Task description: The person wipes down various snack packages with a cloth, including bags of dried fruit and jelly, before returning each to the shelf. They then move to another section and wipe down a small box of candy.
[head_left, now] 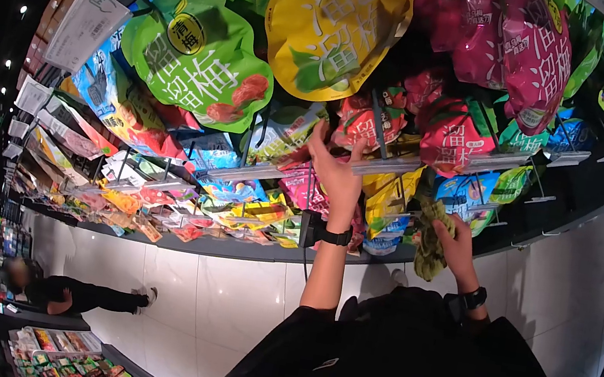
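My left hand (335, 178) is raised to the shelf with its fingers apart, the fingertips right at a small red snack bag (363, 129) and beside a pale green-blue bag (283, 134). In my right hand (457, 248), lower and to the right, a crumpled olive-green cloth (433, 245) is gripped and hangs down. Just above that cloth are a blue bag (463, 192) and a yellow bag (394, 191). Higher up, a large yellow bag (335, 28) and a large green bag (196, 61) bulge outward.
Magenta bags (519, 41) hang at the top right. Price tags (89, 28) and shelf strips (432, 166) jut out in front of the goods. Behind me lies a tiled floor (237, 297). A person in dark clothes (76, 295) stands at the left, near another display (69, 361).
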A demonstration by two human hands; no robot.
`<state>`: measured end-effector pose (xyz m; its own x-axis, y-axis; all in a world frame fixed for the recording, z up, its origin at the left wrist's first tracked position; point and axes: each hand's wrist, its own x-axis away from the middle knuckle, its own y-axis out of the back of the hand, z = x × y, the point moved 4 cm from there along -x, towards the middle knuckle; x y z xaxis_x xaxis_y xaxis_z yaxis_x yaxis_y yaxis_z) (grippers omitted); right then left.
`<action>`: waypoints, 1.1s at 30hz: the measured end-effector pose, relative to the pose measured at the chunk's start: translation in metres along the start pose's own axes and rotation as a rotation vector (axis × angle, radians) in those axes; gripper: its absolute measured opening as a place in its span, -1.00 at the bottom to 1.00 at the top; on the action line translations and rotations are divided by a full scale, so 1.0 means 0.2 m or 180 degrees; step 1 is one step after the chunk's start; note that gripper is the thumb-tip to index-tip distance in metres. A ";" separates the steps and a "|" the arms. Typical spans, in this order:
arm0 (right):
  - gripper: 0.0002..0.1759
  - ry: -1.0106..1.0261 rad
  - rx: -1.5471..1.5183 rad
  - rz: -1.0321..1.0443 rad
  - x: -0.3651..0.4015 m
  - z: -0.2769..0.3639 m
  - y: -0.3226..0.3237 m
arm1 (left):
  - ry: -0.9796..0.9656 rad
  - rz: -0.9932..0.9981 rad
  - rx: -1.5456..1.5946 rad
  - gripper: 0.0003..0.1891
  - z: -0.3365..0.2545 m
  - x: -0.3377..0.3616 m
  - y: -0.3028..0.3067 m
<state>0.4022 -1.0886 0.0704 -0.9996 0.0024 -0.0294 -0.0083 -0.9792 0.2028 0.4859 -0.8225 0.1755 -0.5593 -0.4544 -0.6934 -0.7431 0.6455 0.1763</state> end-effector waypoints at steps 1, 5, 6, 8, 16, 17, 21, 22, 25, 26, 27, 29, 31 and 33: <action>-0.79 -0.0017 -0.0010 -0.0037 0.01 0.00 0.02 | -0.0020 -0.0301 -0.0231 -0.41 -0.02 0.03 0.02; -0.78 -0.0027 0.0029 -0.0200 0.01 -0.05 0.12 | 0.0212 0.0368 -0.0255 -0.58 0.03 0.31 -0.02; -0.78 0.0054 0.0005 -0.0295 0.00 -0.04 0.15 | 0.0484 0.0645 0.0095 -0.64 -0.04 0.34 -0.08; -0.78 0.0128 -0.0023 -0.0369 -0.02 0.00 0.21 | 0.0877 0.1473 0.0488 -0.67 -0.09 0.40 -0.24; -0.77 0.0199 0.0069 -0.0462 -0.06 -0.02 0.40 | 0.1190 0.2003 0.2153 -0.64 -0.07 0.44 -0.63; -0.77 0.0216 0.0122 -0.0471 -0.07 -0.03 0.42 | 0.1301 0.1935 0.2227 -0.68 -0.08 0.45 -0.63; -0.78 0.0155 0.0030 -0.0541 -0.07 -0.09 0.51 | 0.1128 0.1630 0.1478 -0.69 -0.17 0.51 -0.61; -0.78 0.0084 -0.0049 -0.0533 -0.07 -0.11 0.53 | 0.1136 0.1623 0.1471 -0.69 -0.17 0.52 -0.63; -0.78 0.0009 -0.0199 -0.0479 -0.07 -0.12 0.57 | 0.1055 0.1857 0.1844 -0.70 -0.18 0.55 -0.69; -0.77 0.0008 -0.0273 -0.0465 -0.07 -0.12 0.57 | 0.1313 0.1989 0.2100 -0.68 -0.20 0.55 -0.70; -0.77 0.0014 -0.0277 -0.0441 -0.07 -0.12 0.58 | 0.1566 0.2115 0.2360 -0.67 -0.21 0.55 -0.71; -0.76 0.0009 -0.0468 -0.0587 -0.07 -0.14 0.61 | 0.1574 0.2241 0.2481 -0.65 -0.27 0.56 -0.65; -0.76 0.0020 -0.0518 -0.0691 -0.07 -0.20 0.64 | 0.1417 0.2578 0.2342 -0.62 -0.25 0.63 -0.58; -0.77 -0.0096 -0.0608 -0.0813 -0.06 -0.26 0.69 | 0.1529 0.2651 0.2565 -0.61 -0.34 0.65 -0.44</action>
<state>0.4137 -1.2351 0.0481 -0.9663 0.2561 -0.0260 -0.2563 -0.9666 0.0051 0.4546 -0.9806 0.1176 -0.9534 0.2033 -0.2228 0.2408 0.9579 -0.1562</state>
